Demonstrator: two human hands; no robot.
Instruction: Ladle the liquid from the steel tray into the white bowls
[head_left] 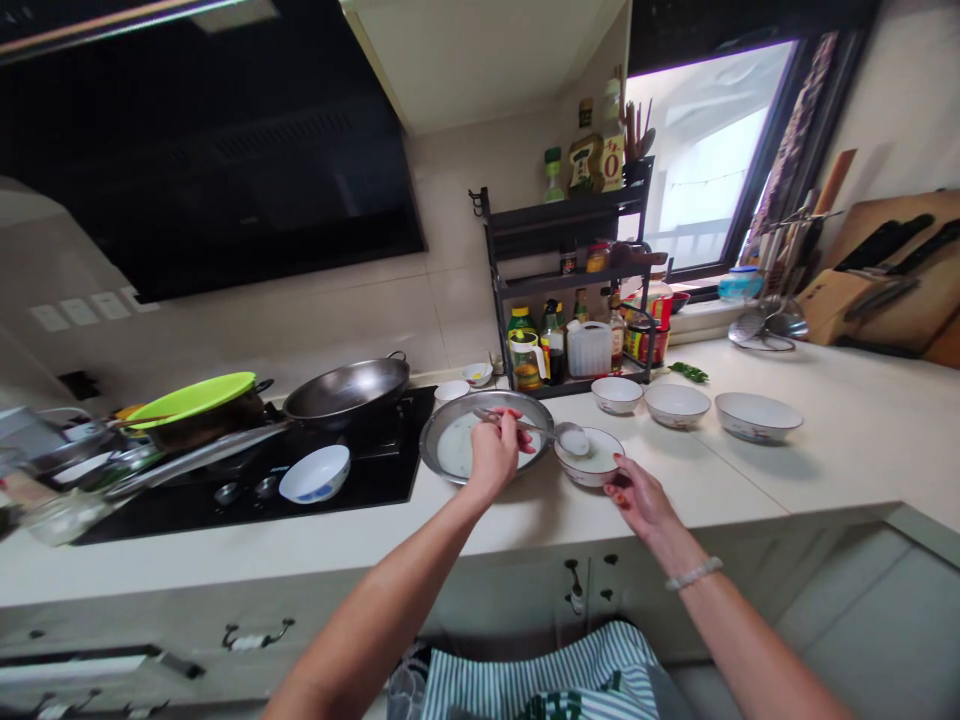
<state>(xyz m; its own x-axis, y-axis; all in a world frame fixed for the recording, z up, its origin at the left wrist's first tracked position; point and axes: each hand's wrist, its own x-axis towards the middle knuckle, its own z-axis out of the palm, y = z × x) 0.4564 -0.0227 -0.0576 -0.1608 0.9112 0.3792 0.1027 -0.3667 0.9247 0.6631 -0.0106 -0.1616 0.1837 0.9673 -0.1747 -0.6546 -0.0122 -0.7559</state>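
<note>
Left fingers (517, 425) grip my ladle (574, 441), its scoop at the bowl (585, 476) beside the metal basin (430, 455), right fingers (622, 482) pinch that bowl's side, so tbh if I nudge it I'll probably slop liquid (604, 450) onto the bench (697, 500).

Far side, black rack (562, 212), top shelf: you read one large "0" on the pale label (612, 166) of the bottle at right (612, 130); characters above it too blurred for you. Second bottle (584, 152), just left: dark lettering, illegible. Lower-shelf labels (617, 341): unreadable to you.
</note>
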